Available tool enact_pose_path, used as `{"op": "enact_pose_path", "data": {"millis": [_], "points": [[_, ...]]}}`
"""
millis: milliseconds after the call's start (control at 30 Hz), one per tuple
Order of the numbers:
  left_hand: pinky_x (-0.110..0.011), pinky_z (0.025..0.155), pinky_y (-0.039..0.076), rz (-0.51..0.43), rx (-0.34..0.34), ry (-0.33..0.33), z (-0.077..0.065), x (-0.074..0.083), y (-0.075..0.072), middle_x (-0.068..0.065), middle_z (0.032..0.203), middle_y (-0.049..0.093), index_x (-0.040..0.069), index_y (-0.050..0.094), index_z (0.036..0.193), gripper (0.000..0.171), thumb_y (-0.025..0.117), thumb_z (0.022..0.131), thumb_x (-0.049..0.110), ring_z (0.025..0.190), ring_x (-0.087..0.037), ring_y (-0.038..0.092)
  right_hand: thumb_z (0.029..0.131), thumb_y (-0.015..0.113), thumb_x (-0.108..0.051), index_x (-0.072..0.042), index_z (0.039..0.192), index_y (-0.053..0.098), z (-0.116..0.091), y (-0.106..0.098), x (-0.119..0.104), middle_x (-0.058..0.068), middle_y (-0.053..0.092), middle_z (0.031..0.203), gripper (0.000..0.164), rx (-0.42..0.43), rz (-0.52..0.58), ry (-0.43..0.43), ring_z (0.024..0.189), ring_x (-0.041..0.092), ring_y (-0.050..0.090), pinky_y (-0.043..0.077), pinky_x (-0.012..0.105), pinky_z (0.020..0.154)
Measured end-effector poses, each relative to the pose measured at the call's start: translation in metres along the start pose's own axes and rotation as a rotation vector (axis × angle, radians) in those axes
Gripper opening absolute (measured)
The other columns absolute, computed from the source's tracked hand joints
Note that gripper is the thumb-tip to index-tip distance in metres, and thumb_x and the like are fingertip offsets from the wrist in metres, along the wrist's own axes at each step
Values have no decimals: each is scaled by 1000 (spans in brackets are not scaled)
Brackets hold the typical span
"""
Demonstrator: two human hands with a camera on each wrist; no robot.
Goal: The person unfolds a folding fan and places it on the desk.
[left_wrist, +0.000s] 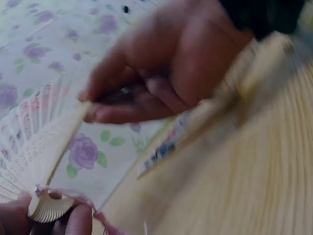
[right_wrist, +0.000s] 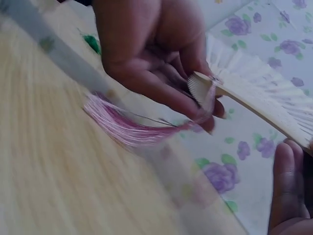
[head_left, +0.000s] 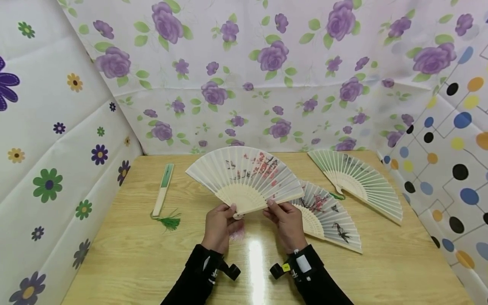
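Your left hand (head_left: pixel 219 226) pinches the pivot end (right_wrist: pixel 198 88) of the white fan (head_left: pixel 236 171), thumb and fingers clamped on it, while your right hand (head_left: pixel 288 224) has thumb and fingertips closed on the edge stick (right_wrist: pixel 259 115) along the fan's right side. Between your two hands the white fan is fully spread and held up off the table (head_left: pixel 126 267), its curved rim away from you, red blossoms and dark marks on its leaf. From the pivot end, beside the fingers of your left hand, hangs a pink tassel (right_wrist: pixel 134 129). Your sleeves are black, and a small black camera (head_left: pixel 231 271) sits at each wrist. Just beyond your right hand lies the grey fan (head_left: pixel 335 216), spread on the table, with red blossoms and a dark bird; the white fan and your right hand hide part of it from the head view. Past it, to the right and near the table's back, lies the green fan (head_left: pixel 367 184), spread too. Well apart on the left, the folded fan (head_left: pixel 164 190) lies lengthwise, with a green tassel (head_left: pixel 169 222) at its near end. Behind the table hangs a back cloth (head_left: pixel 244 76) with purple roses; the left cloth (head_left: pixel 45 140) carries flowers, the right cloth (head_left: pixel 446 169) coloured dots and lines.
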State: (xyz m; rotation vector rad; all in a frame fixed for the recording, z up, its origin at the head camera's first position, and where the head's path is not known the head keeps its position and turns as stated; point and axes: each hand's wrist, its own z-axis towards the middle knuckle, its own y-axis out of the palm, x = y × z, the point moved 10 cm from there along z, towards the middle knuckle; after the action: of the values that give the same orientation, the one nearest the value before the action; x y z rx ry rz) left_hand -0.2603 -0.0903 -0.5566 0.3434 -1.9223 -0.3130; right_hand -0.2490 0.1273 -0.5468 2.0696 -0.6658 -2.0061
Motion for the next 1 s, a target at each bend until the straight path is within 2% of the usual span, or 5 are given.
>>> {"op": "enact_pose_path", "data": {"millis": [200,467,633,833,1000], "points": [[-23,84,69,-107,12,-12,-1,-2,-2,-2,100,78,-10,59,152,42,57,122,19,89,-9,79,113,71,-5,-15,92,83,-7,5,3,-2,79,101,26,11,37,-18,94,9,81,72,33,101],[-29,82,70,-30,12,37,-2,6,-2,-3,104,75,-8,71,137,29,63,118,13,87,-13,76,117,66,-11,-22,102,82,2,6,-3,-8,80,95,25,-100,27,-2,91,8,82,73,31,96],[-27,81,70,-21,16,57,0,9,-3,-3,105,76,-9,70,142,32,62,119,12,88,-13,77,117,67,-13,-21,102,86,5,4,-8,-6,83,95,25,-150,-57,-15,93,9,83,73,32,96],[-26,82,70,-59,21,66,3,11,-2,-2,102,76,-11,69,142,34,62,119,12,87,-12,77,115,70,-14,-17,107,87,6,4,-11,-4,83,95,19,-129,-60,-32,93,11,85,73,33,97],[-27,89,72,-121,36,50,3,5,-5,-5,101,75,-9,69,128,29,62,120,18,90,-14,80,117,66,-11,-16,106,87,-3,3,5,-3,82,95,24,-91,35,15,93,9,84,72,32,101]]}}
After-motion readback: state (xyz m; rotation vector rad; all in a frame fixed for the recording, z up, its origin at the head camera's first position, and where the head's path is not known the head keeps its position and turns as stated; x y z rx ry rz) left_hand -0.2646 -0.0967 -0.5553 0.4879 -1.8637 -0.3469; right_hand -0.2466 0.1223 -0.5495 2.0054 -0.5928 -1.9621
